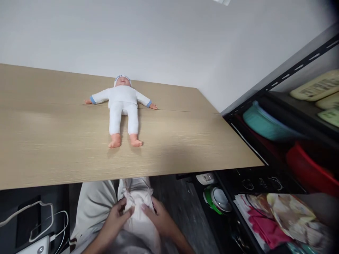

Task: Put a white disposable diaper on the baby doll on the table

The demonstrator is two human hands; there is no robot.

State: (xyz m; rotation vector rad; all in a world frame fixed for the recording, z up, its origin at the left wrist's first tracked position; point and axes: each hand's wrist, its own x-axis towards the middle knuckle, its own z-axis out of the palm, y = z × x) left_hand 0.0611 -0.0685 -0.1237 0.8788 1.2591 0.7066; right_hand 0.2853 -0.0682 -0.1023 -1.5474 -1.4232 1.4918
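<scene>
A baby doll [122, 107] in a white suit and cap lies on its back on the light wooden table [53, 141], arms spread, feet toward me. Below the table's front edge, on my lap, both hands grip a bunched pale pink-white cloth [137, 204]. My left hand [116, 217] pinches its left side and my right hand [159, 218] presses on its right side. Both hands are well apart from the doll.
A black metal shelf [278, 91] stands at the right with a teal basin [265, 123], a red basin [309, 169], folded fabrics [278, 215] and a green-rimmed container [215, 199]. White cables and a charger [39, 229] lie at the lower left. A white wall is behind the table.
</scene>
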